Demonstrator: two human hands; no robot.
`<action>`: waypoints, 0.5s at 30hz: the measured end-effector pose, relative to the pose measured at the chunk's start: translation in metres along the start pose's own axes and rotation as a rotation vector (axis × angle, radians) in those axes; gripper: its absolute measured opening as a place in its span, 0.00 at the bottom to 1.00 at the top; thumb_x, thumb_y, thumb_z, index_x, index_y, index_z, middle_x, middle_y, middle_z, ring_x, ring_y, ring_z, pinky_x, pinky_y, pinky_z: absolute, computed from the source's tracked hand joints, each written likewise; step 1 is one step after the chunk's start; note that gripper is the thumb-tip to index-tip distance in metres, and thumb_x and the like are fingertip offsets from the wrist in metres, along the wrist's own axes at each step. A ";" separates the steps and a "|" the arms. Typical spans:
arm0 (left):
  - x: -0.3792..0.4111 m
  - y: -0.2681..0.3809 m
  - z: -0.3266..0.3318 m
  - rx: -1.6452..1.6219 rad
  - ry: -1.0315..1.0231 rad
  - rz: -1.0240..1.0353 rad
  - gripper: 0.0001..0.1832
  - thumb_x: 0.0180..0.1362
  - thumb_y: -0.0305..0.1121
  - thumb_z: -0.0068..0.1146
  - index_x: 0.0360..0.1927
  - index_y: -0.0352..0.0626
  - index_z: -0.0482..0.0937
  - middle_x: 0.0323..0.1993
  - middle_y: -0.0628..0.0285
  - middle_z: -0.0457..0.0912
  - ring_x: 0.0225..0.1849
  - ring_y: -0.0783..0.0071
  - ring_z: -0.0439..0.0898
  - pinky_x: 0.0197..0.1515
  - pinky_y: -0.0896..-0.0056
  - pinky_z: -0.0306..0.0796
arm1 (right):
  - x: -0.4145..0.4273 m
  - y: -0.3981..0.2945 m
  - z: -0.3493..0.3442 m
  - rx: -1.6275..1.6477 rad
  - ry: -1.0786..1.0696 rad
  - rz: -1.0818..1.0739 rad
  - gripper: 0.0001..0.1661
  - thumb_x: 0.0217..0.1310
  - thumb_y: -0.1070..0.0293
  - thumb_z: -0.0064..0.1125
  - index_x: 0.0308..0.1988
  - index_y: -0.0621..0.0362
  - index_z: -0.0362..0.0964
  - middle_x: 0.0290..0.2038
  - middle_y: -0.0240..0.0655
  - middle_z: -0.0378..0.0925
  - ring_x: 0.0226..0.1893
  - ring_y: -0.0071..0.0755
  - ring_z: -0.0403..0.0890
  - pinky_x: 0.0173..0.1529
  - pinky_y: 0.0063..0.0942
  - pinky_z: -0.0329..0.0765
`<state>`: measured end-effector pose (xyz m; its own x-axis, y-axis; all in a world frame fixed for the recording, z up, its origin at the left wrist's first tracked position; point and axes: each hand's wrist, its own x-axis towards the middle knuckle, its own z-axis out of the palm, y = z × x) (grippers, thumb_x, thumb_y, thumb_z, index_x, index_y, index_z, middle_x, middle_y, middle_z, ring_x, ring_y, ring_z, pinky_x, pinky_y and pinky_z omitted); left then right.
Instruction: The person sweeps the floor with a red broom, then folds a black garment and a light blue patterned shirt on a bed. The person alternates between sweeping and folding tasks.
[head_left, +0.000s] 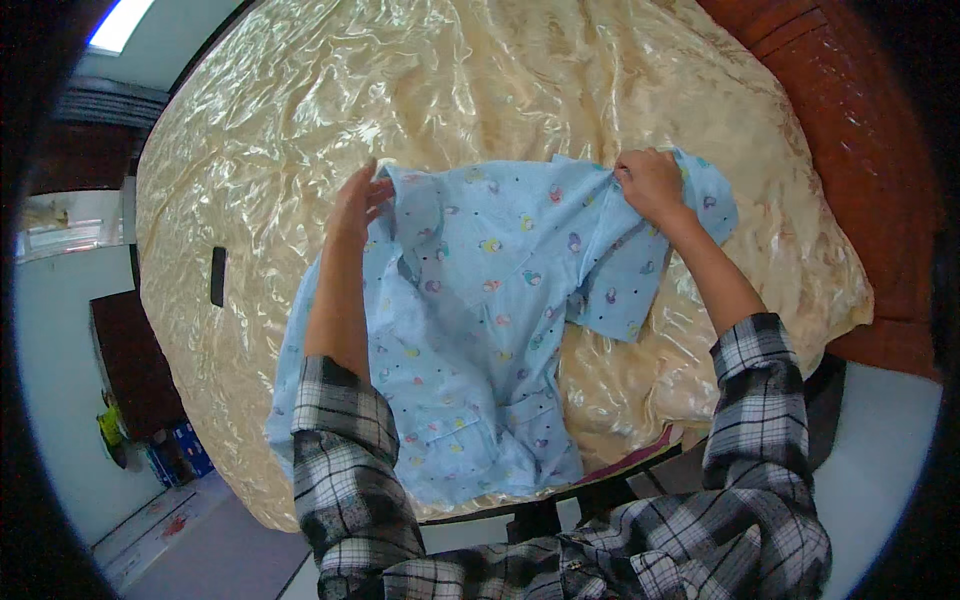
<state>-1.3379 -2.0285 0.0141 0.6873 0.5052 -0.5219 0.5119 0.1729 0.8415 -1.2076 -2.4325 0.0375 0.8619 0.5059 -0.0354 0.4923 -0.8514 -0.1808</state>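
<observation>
A light-blue short-sleeved shirt (495, 300) with small printed figures lies spread on a shiny cream bedspread. Its two front pockets are towards me, and its upper edge runs between my hands. My right hand (651, 186) is closed on the cloth at the top of the right-hand sleeve, which spreads out below and beyond it. At the other upper corner, the fingers of my left hand (356, 199) touch the folded cloth edge; whether they pinch it is not plain. My left forearm hides part of the shirt's left side.
The wrinkled bedspread (450, 82) covers a large bed. A dark flat rectangular object (218, 276) lies on it at the left. A reddish-brown wooden panel (855, 150) borders the bed on the right. Blue boxes (180, 450) stand by the wall at the lower left.
</observation>
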 end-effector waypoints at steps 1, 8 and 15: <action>-0.002 -0.003 -0.001 0.061 -0.023 -0.006 0.25 0.53 0.53 0.63 0.42 0.41 0.78 0.30 0.64 0.81 0.31 0.72 0.78 0.32 0.68 0.68 | 0.001 -0.004 0.001 0.058 0.061 -0.001 0.07 0.56 0.64 0.55 0.34 0.51 0.78 0.30 0.38 0.82 0.39 0.43 0.79 0.47 0.43 0.67; 0.000 -0.020 0.019 0.933 0.206 0.288 0.21 0.45 0.44 0.66 0.39 0.43 0.83 0.36 0.53 0.84 0.39 0.55 0.82 0.40 0.56 0.73 | 0.004 -0.010 -0.023 0.049 0.151 0.029 0.09 0.60 0.61 0.51 0.35 0.51 0.75 0.31 0.39 0.82 0.37 0.45 0.80 0.45 0.44 0.69; -0.007 -0.068 -0.033 0.540 0.375 0.496 0.22 0.52 0.41 0.63 0.49 0.44 0.77 0.37 0.58 0.83 0.35 0.59 0.83 0.43 0.59 0.73 | -0.014 0.056 -0.030 0.224 -0.004 0.082 0.38 0.46 0.42 0.65 0.55 0.46 0.71 0.47 0.41 0.79 0.50 0.45 0.78 0.55 0.40 0.68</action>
<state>-1.3948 -2.0156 -0.0346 0.7300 0.6813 0.0547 0.4373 -0.5271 0.7286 -1.1882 -2.4915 0.0576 0.8973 0.4369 -0.0634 0.3805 -0.8381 -0.3909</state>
